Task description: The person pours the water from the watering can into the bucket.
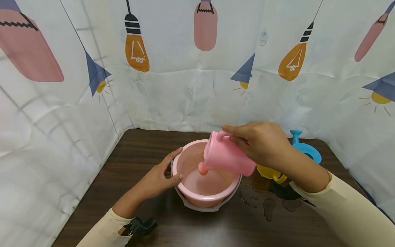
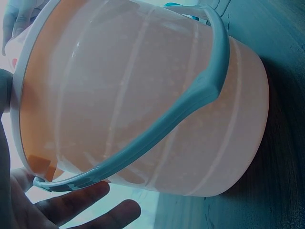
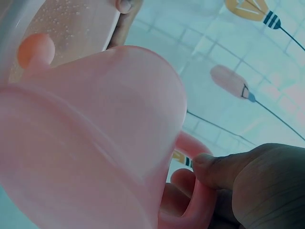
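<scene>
A pink bucket (image 1: pixel 208 197) with its handle hanging down around the outside stands on the table. My left hand (image 1: pixel 157 179) holds the bucket's rim from the left; in the left wrist view some fingers (image 2: pixel 76 202) stretch out below the grey-looking handle (image 2: pixel 157 133). My right hand (image 1: pixel 262 142) grips the handle of a pink watering can (image 1: pixel 229 156), thumb and fingers curled round it in the right wrist view. The can is tipped to the left, its round spout head (image 1: pixel 203 168) over the bucket's opening. Droplets cling to the bucket's inner wall. No water stream is visible.
Behind the right forearm stand a blue watering can (image 1: pixel 308 151) and a yellow object (image 1: pixel 270 172), both partly hidden. Water puddles (image 1: pixel 269 209) lie on the dark wooden table (image 1: pixel 148 151) right of the bucket. A patterned white curtain (image 1: pixel 185 96) borders the back and sides.
</scene>
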### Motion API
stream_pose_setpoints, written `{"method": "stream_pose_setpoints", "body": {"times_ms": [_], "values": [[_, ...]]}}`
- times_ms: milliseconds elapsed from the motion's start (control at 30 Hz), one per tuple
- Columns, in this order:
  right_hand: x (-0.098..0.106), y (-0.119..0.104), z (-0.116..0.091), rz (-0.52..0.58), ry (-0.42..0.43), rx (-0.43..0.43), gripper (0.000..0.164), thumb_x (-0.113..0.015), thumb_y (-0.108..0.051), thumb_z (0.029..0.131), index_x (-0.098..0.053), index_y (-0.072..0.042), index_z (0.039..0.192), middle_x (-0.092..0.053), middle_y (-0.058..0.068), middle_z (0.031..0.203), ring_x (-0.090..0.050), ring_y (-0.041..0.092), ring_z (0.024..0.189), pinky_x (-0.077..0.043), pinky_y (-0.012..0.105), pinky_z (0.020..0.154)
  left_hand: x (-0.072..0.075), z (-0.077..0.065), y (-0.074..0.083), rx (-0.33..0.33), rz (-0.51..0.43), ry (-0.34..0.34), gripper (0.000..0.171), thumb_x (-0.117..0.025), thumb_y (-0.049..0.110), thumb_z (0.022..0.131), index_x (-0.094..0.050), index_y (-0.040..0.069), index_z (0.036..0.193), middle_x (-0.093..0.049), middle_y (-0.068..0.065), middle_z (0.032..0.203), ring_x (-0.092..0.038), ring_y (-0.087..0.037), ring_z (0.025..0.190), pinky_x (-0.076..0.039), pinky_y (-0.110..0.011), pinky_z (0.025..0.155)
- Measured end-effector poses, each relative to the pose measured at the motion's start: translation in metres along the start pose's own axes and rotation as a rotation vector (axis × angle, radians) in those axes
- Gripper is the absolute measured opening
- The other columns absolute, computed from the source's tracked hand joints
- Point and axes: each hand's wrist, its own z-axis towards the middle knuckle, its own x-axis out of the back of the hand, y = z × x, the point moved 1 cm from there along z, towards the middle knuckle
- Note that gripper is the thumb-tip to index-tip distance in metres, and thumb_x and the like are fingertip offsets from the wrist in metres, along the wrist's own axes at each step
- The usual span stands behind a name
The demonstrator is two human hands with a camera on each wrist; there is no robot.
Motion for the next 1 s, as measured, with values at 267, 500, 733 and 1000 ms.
{"method": "stream_pose_setpoints", "body": {"times_ms": [267, 500, 733, 1000], "values": [[-0.0027, -0.0019, 0.0012, -0.008, -0.001, 0.006, 0.039, -0.079, -0.016, 0.091, -0.074, -0.024, 0.129, -0.078, -0.002, 0.096, -0.061, 0.017, 0.064, -0.042, 0.035, 0.05, -0.0002, -0.0001, 0.0003, 0.003, -0.001, -0.002, 0.083, -0.07, 0.041, 0.094, -0.025, 0.033, 0.163, -0.049, -0.018, 0.149, -0.064, -0.029, 0.117, -0.054, -0.045, 0.09], [-0.0052, -0.0041, 0.0038, -0.013, -0.02, 0.009, 0.039, -0.079, -0.016, 0.091, -0.074, -0.024, 0.129, -0.078, -0.002, 0.093, -0.061, 0.018, 0.065, -0.043, 0.035, 0.052, -0.0003, -0.0002, 0.0014, 0.009, -0.003, -0.003, 0.083, -0.071, 0.041, 0.094, -0.025, 0.033, 0.163, -0.049, -0.019, 0.148, -0.064, -0.029, 0.117, -0.054, -0.043, 0.09], [-0.0076, -0.0058, 0.0062, -0.015, -0.035, 0.01, 0.04, -0.079, -0.017, 0.09, -0.074, -0.024, 0.129, -0.078, -0.001, 0.097, -0.066, 0.02, 0.069, -0.044, 0.035, 0.052, 0.0001, -0.0005, 0.0009, 0.01, 0.002, -0.005, 0.083, -0.071, 0.041, 0.093, -0.025, 0.033, 0.163, -0.048, -0.019, 0.15, -0.063, -0.029, 0.118, -0.055, -0.044, 0.089], [-0.0096, -0.0073, 0.0084, -0.013, -0.05, 0.003, 0.039, -0.078, -0.018, 0.091, -0.074, -0.026, 0.129, -0.078, -0.003, 0.094, -0.063, 0.017, 0.066, -0.042, 0.034, 0.051, 0.0, -0.0004, 0.0006, 0.009, 0.0, -0.006, 0.083, -0.071, 0.041, 0.094, -0.025, 0.034, 0.163, -0.049, -0.019, 0.149, -0.064, -0.03, 0.117, -0.055, -0.045, 0.089]]}}
